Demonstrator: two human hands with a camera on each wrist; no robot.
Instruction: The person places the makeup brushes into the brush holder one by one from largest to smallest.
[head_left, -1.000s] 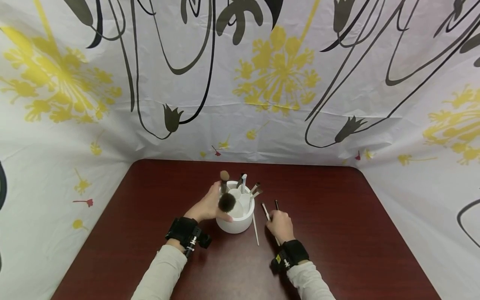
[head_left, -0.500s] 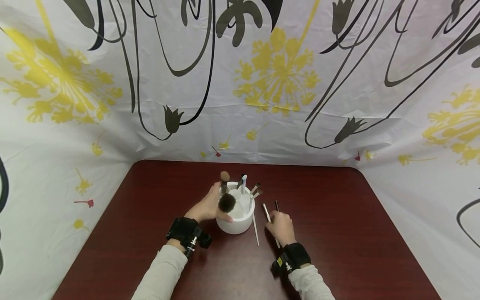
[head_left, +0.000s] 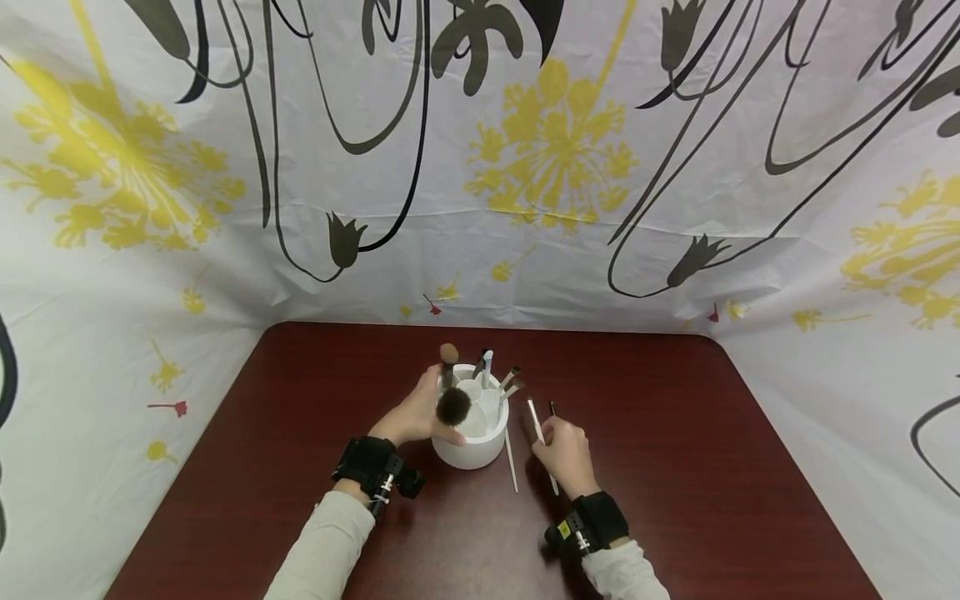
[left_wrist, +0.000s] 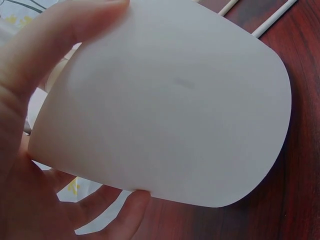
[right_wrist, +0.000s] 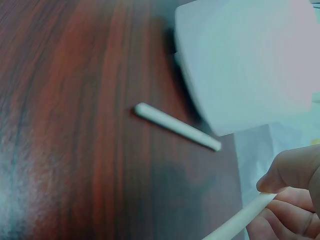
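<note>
A white round brush holder [head_left: 468,455] with several compartments stands on the table, gripped around its left side by my left hand [head_left: 412,414]. In the left wrist view, the thumb and fingers spread round its smooth wall [left_wrist: 175,115]. My right hand [head_left: 566,457], just right of the holder, pinches a white-handled makeup brush [head_left: 535,418] between thumb and fingers. The right wrist view shows its pale handle [right_wrist: 240,219] at the thumb tip. Just past the right hand, the dark end of another brush [head_left: 552,408] shows; the hand hides the rest.
A pale-handled brush [head_left: 512,467] lies on the table against the holder's right side. Inside the holder stand a fluffy dark brush [head_left: 453,406], a tan-tipped brush [head_left: 448,354] and several thinner ones. A patterned white cloth [head_left: 480,275] hangs behind the dark red table [head_left: 637,400].
The brush in my right hand has tipped more upright, its far end rising slightly. The right wrist has shifted a little right and nearer me. The left hand and holder stay put.
</note>
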